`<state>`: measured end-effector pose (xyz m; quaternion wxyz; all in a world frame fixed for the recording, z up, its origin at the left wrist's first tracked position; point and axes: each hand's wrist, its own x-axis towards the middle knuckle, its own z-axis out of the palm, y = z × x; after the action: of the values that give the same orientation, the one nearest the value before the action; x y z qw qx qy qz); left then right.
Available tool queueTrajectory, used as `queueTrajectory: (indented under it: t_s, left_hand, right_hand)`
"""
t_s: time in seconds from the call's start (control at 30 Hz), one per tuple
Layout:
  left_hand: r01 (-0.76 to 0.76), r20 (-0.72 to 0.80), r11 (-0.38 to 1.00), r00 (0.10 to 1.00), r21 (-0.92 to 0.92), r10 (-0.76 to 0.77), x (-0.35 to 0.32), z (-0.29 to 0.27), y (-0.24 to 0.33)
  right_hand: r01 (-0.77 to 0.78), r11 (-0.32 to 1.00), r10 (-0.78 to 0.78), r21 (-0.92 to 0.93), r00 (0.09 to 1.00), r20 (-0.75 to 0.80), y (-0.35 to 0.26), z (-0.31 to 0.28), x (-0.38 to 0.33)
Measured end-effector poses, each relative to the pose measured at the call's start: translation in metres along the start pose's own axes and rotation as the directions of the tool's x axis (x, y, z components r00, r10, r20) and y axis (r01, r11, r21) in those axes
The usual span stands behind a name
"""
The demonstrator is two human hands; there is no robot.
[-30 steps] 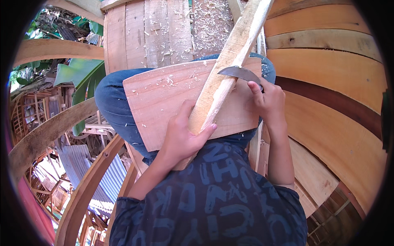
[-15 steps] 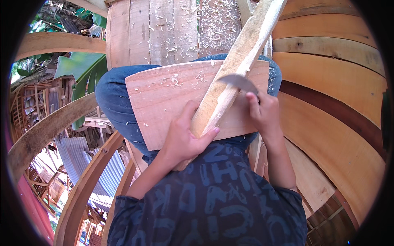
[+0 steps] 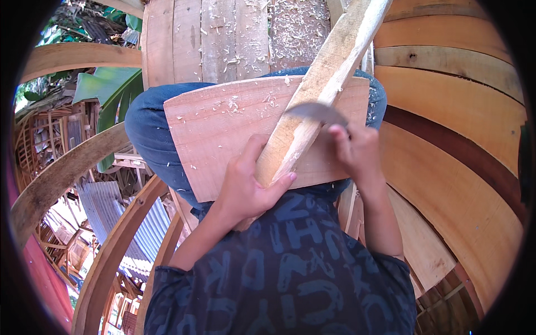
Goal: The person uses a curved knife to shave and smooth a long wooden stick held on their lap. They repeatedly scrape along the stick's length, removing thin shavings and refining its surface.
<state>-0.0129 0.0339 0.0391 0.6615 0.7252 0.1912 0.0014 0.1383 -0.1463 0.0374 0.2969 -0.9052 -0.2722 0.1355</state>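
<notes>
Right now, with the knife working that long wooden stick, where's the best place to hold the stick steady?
Grip the wooden stick at its lower end, from the left side, where the left hand wraps it now. That keeps fingers below the curved blade held by the right hand.

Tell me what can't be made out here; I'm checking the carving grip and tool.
- Head view: the blade is motion-blurred, so its edge is unclear.
- The blade's handle is hidden inside the right hand.
- The wooden stick runs off the top edge; its lower end is covered by the left hand.
- The legs under the board are mostly covered by it.
</notes>
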Motion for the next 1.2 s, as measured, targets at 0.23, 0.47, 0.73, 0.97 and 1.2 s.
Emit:
queueTrajectory:
  t_s: [0.23,0.47,0.73,0.97,1.2]
  left_hand:
    - [-0.007,0.033,0.999,0.999,0.046,0.006,0.002,-0.003,0.007]
    - [0.009,-0.065,0.999,0.998,0.045,-0.006,-0.001,0.006,0.004]
    - [0.106,-0.055,0.990,0.993,0.097,-0.101,-0.002,0.009,0.012]
    - [0.122,-0.038,0.980,0.992,0.156,-0.117,-0.001,0.007,0.011]
    - [0.099,-0.047,0.980,0.995,0.173,-0.092,-0.002,0.008,0.010]
  right_hand:
    - [-0.079,0.997,0.079,0.015,0.997,-0.003,-0.008,-0.020,0.001]
    - [-0.160,0.986,0.154,0.043,0.981,0.120,-0.031,-0.021,-0.022]
    - [-0.133,0.953,0.206,-0.273,0.943,0.260,-0.046,-0.023,-0.027]
    - [-0.091,0.953,0.130,-0.288,0.984,0.119,-0.030,-0.015,-0.024]
    - [-0.095,0.926,0.133,-0.366,0.988,0.081,-0.013,-0.023,-0.018]
